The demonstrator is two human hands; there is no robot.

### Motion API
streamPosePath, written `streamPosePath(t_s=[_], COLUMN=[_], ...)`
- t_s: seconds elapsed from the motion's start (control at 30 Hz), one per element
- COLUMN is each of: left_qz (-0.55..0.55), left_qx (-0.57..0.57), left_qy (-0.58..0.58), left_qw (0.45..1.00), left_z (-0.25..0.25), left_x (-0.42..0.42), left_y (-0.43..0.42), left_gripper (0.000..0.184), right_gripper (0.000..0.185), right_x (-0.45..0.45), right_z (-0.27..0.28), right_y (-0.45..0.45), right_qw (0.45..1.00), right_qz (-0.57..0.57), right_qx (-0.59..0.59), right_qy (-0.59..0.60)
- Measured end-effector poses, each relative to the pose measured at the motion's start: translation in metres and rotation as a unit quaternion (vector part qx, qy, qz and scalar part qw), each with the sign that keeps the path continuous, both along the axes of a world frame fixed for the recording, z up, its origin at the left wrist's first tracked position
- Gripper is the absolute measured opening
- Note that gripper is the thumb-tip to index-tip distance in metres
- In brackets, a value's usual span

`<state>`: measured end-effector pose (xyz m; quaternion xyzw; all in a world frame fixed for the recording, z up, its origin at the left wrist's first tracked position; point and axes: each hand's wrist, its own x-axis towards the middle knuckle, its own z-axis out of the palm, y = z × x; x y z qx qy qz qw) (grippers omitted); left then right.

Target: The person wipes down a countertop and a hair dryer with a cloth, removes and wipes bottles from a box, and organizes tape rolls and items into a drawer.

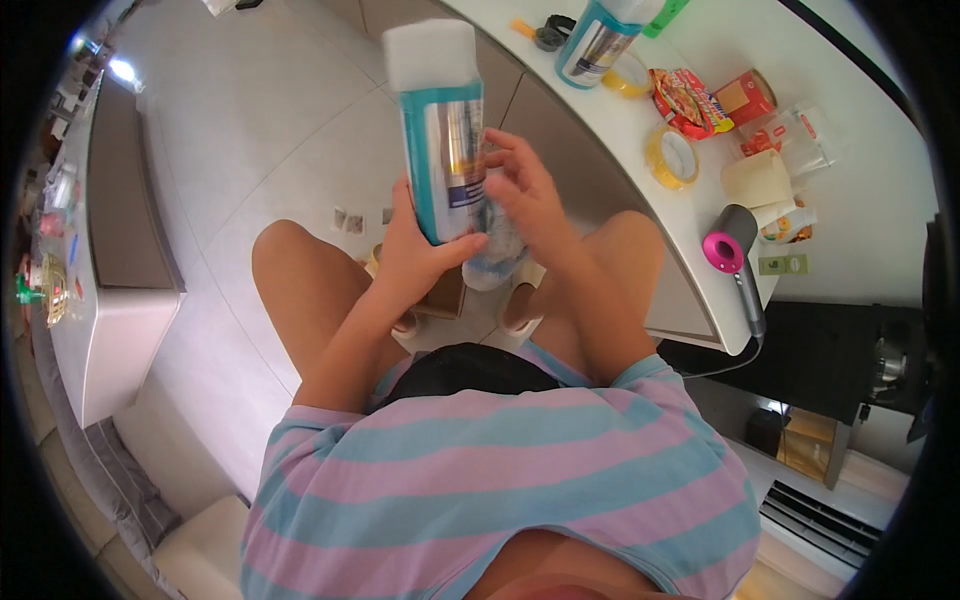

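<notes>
A teal bottle with a white cap and a silver label [428, 150] is held upright in front of me. My left hand [425, 250] is wrapped round its lower part, with the thumb across the base. Beside the bottle's right side is my right hand [525, 195], its fingers spread and slightly bent; its fingertips are near the label, and whether they touch it I cannot tell. Below the hands, between my knees, is a clear, bluish plastic-looking item [493, 250], partly hidden by my right hand and blurred.
On the white counter [625, 150] at the right are a similar teal bottle [597, 45], tape rolls [671, 158], a red snack packet [690, 103] and a hair dryer [737, 240]. Another cabinet [130, 330] stands at the left. A brown box [441, 296] is by my feet.
</notes>
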<state>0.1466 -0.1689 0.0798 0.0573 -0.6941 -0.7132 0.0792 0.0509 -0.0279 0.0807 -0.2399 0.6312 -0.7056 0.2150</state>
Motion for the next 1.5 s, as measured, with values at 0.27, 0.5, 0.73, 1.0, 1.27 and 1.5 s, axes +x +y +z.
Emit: streamPosePath(t_s=[0.27,0.5,0.73,1.0,1.27,1.5], left_qz=[0.055,0.100,0.118,0.129,0.131,0.143], left_qx=[-0.363,-0.357,-0.374,-0.365,-0.410,-0.436], left_qy=[0.162,0.313,0.350,0.357,0.372,0.357], left_qw=[0.916,0.874,0.851,0.850,0.822,0.814], left_z=[-0.014,-0.016,-0.018,-0.016,0.004,0.016], left_x=[0.002,0.004,0.007,0.008,0.010,0.017], left_y=[0.010,0.011,0.015,0.019,0.021,0.027], left_gripper=[0.104,0.075,0.068,0.065,0.059,0.056], right_gripper=[0.076,0.092,0.094,0.093,0.093,0.091], right_x=[-0.003,-0.001,0.002,0.003,0.000,0.005], right_z=[-0.011,-0.007,-0.006,-0.004,-0.024,-0.032], right_y=[0.003,0.011,0.015,0.016,0.020,0.014], right_qw=[0.964,0.959,0.947,0.939,0.907,0.854], right_qz=[0.061,0.155,0.178,0.201,0.246,0.264], right_qx=[-0.102,-0.166,-0.187,-0.197,-0.245,-0.319], right_qy=[-0.236,-0.171,-0.190,-0.197,-0.239,-0.314])
